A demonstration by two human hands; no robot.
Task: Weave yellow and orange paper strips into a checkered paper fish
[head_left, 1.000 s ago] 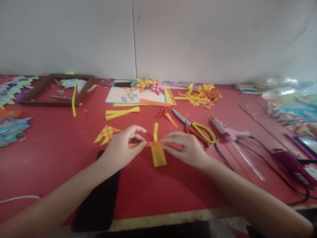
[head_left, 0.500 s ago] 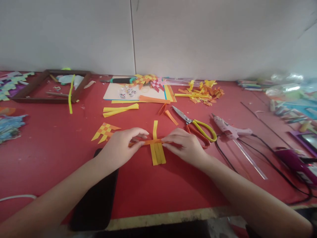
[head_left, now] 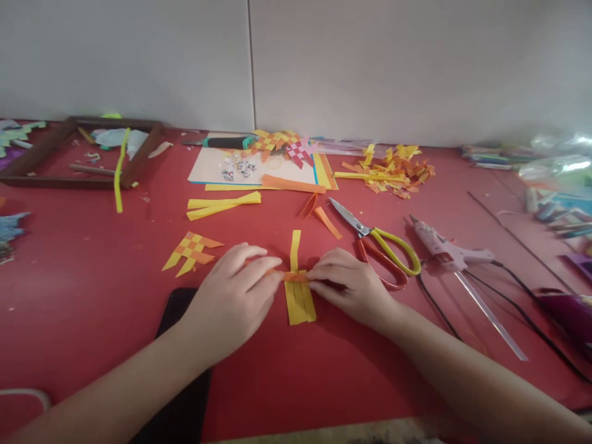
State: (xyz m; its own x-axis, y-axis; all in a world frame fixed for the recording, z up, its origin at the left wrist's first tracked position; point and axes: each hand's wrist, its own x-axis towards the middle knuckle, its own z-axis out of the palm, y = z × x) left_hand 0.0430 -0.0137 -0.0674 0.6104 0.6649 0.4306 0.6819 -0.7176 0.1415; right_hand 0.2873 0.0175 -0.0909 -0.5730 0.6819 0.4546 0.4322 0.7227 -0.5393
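Note:
Several yellow paper strips (head_left: 298,301) lie side by side on the red table (head_left: 92,283), one reaching farther back. An orange paper strip (head_left: 295,277) runs across them. My left hand (head_left: 235,296) pinches the orange strip's left end, fingers pressed down on the table. My right hand (head_left: 354,285) pinches its right end, close beside the yellow strips. Most of the orange strip is hidden under my fingers.
A small woven yellow-orange piece (head_left: 190,250) lies left of my hands. Yellow-handled scissors (head_left: 377,240) and a pink glue gun (head_left: 444,248) with cables lie to the right. Paper sheets, scraps (head_left: 398,163) and a wooden frame (head_left: 69,154) sit at the back. A black phone (head_left: 178,370) is under my left forearm.
Both hands have closed in on the yellow strips, so less of the orange strip shows. They have pressed it lower onto the table. The camera has shifted slightly.

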